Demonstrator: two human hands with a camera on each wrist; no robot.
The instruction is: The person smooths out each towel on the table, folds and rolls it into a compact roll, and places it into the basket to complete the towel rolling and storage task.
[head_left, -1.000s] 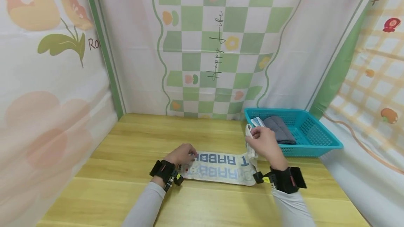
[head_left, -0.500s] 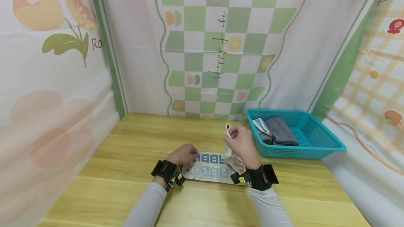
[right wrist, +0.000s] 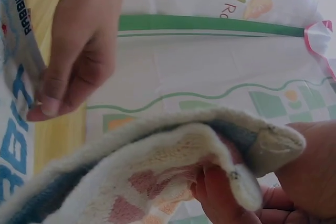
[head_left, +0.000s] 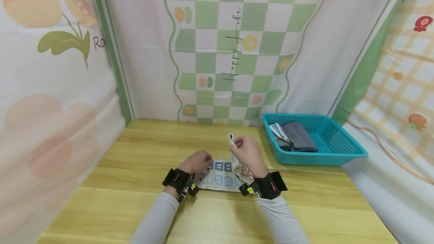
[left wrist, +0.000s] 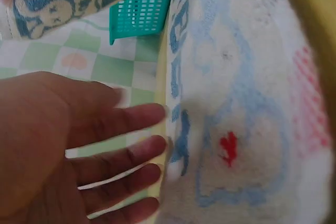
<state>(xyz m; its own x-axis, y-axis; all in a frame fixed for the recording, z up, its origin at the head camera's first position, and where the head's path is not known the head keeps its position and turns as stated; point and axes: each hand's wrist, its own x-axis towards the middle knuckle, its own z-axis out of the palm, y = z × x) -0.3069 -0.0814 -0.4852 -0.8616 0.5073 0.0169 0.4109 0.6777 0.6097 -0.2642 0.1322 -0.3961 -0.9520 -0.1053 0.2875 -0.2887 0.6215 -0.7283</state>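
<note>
A long cream towel [head_left: 220, 183] with blue rabbit lettering lies on the table in the head view. My right hand [head_left: 250, 155] pinches its right end, raised and folded back over the part lying flat. In the right wrist view the lifted towel end [right wrist: 131, 182] shows two layers, with the right-hand fingers [right wrist: 220, 195] partly behind it. My left hand [head_left: 197, 162] is at the towel's left end. Seen from the left wrist, its fingers [left wrist: 126, 156] are straight and spread, their tips at the towel's edge.
A teal plastic basket [head_left: 325, 158] stands at the back right of the wooden table [head_left: 112, 199]. It holds a folded grey cloth [head_left: 300, 137] and a blue-and-white folded cloth [head_left: 278, 131]. Printed curtains [head_left: 145, 67] enclose the table's back and sides.
My right hand has moved left, away from the basket, carrying the towel's end over the flat part. Less of the lettering shows now. The left hand has stayed at the left end.
</note>
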